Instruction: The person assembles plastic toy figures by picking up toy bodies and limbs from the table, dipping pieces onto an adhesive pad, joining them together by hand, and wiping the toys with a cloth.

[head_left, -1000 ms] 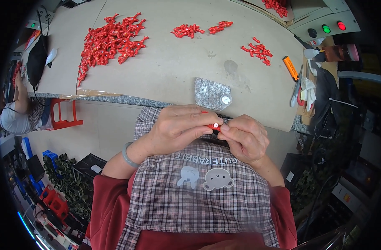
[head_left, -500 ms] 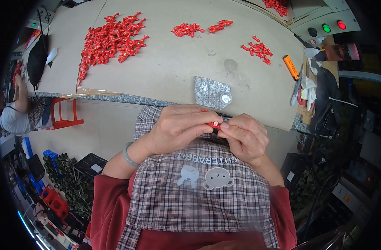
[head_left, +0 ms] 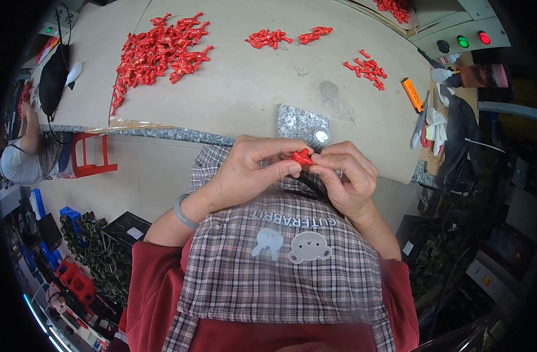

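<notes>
Over a checked apron [head_left: 280, 276], the left hand [head_left: 251, 170] and right hand [head_left: 344, 176] meet, fingertips of both pinched shut on one small red plastic piece [head_left: 302, 157] held between them just above the table's near edge. Beyond lie a grey speckled slab [head_left: 298, 122] and, farther off, a big heap of red pieces [head_left: 157, 53] on the tan tabletop [head_left: 239, 94].

Small glossy red plastic piece [head_left: 302, 157], matt beige cardboard-like table covering [head_left: 251, 82], speckled grey polished stone slab [head_left: 300, 122], soft woven checked cloth apron [head_left: 280, 270], smooth pale green jade-like bangle [head_left: 183, 213]
</notes>
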`<state>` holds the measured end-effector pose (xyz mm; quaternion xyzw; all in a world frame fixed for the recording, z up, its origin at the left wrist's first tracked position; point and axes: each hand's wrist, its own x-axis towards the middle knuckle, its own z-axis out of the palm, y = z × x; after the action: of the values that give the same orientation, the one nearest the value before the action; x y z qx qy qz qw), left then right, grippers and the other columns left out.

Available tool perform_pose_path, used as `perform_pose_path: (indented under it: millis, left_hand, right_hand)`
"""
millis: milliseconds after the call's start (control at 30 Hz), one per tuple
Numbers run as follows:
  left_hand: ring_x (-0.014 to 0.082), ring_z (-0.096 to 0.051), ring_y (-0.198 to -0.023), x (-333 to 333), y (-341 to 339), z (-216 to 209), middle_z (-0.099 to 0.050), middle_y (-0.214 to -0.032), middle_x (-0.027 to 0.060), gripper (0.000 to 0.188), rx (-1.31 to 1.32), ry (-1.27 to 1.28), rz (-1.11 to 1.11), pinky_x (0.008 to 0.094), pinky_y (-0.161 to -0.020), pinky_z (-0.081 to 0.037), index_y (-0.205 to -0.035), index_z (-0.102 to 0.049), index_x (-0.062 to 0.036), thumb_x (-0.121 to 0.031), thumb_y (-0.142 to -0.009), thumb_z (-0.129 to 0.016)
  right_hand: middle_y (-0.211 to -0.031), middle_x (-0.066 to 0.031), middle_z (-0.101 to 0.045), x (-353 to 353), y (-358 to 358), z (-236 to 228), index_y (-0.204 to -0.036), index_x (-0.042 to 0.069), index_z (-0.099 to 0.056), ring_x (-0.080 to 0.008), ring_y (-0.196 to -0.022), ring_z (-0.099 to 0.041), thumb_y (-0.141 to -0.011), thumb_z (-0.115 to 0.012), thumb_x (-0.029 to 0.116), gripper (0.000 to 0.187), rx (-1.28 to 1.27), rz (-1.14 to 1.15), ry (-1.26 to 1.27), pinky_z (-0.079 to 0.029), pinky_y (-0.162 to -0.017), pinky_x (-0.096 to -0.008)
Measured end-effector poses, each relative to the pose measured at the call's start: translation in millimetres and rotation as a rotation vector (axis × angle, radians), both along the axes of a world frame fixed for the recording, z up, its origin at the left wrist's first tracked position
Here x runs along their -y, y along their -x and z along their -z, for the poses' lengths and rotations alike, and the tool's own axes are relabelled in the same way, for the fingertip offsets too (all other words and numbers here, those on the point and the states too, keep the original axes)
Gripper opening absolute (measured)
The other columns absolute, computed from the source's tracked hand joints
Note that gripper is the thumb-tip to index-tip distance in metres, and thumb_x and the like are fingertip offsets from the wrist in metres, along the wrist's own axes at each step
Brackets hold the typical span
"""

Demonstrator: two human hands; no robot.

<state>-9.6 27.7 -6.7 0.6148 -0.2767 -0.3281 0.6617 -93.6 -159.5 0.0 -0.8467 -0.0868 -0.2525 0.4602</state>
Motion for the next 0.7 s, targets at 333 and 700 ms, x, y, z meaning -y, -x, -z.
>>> perform_pose_path:
  millis: [333,700]
  left_hand:
    - [0.0136,-0.069,-0.079,2,-1,-2,-0.072,-0.092,0.0092,0.023,0.018,-0.031,-0.001,0.0252,-0.072,-0.056,-0.111,-0.068,0.0029,-0.006,-0.089,-0.067]
    - [0.0127,-0.069,-0.079,5,3,0,-0.072,-0.091,0.0090,0.023,0.017,-0.051,-0.033,0.0241,-0.071,-0.056,-0.110,-0.069,0.0025,-0.007,-0.089,-0.068]
  right_hand:
    - [-0.075,-0.0095,-0.066,-1,1,8,-0.084,0.001,-0.069,-0.0184,-0.063,-0.064,-0.071,-0.081,0.002,0.017,0.028,0.021,0.017,-0.049,-0.052,-0.0274]
    - [-0.075,-0.0101,-0.066,-2,1,17,-0.086,0.001,-0.069,-0.0182,-0.061,-0.064,-0.072,-0.079,0.000,0.017,0.043,0.016,0.003,-0.049,-0.051,-0.0272]
